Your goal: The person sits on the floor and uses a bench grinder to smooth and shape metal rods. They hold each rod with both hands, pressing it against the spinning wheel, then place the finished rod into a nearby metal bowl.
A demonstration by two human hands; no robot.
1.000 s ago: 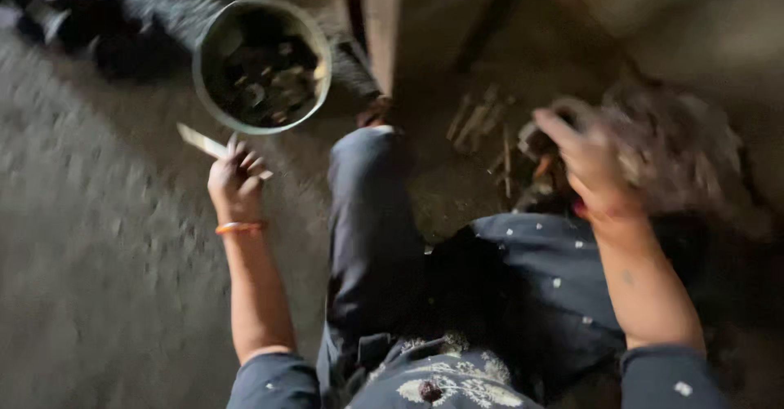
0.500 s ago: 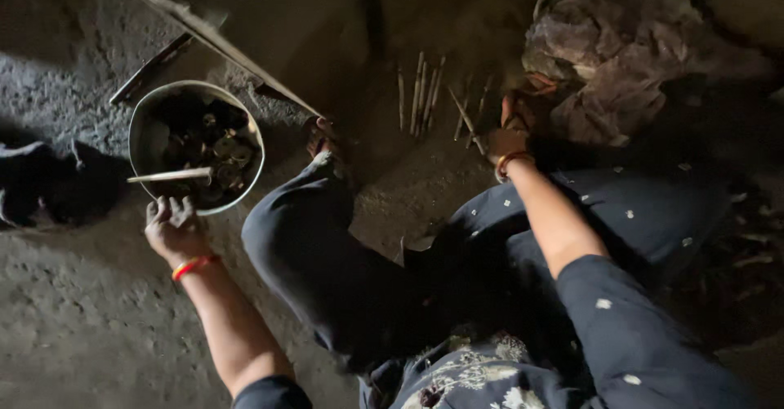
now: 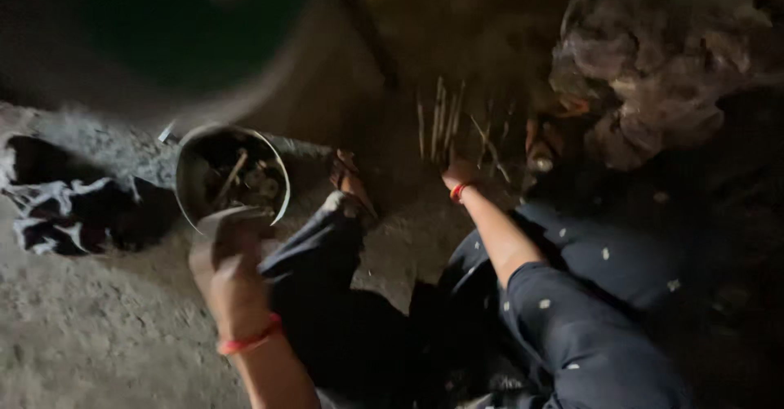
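Rough grey floor bears a metal bowl (image 3: 233, 179) just beyond the left hand (image 3: 229, 274), grip unclear.

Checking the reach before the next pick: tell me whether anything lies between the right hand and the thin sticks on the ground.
Nothing visible does. The right hand is already at the near ends of the thin sticks, with no object between them. The picture is dark and blurred, so actual contact cannot be told.

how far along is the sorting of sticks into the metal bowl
Done: the metal bowl already holds several dark pieces. In hand: the left hand is at the bowl's near rim, the right hand at the sticks. Left: a row of sticks on the ground.
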